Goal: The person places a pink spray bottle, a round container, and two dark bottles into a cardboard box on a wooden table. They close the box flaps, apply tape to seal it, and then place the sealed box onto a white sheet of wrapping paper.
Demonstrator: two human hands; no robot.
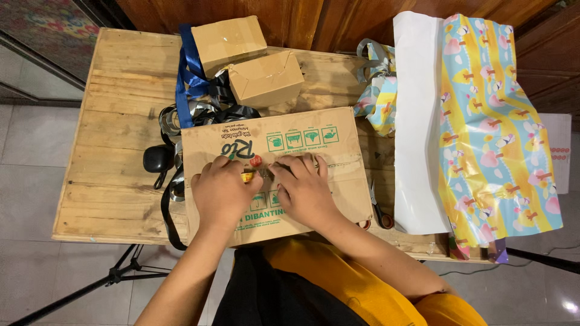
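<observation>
Seen from above, a flattened brown cardboard box [275, 172] lies on a pale wooden plank table [121, 121]. The left hand [222, 192], fingers curled, pinches a small yellow object [248, 177]; the right hand [305, 187] presses mostly open fingers on the cardboard. Scissors [379, 211] lie just beside it.

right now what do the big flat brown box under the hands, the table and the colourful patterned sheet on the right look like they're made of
The big flat brown box looks like matte corrugated cardboard: dull brown face, creases, a tape strip. The plank table seems to be pale unfinished wood, with visible grain, knots and gaps between boards. The colourful patterned sheet is probably glossy wrapping paper: it drapes thinly, shines faintly and shows a white underside.
</observation>
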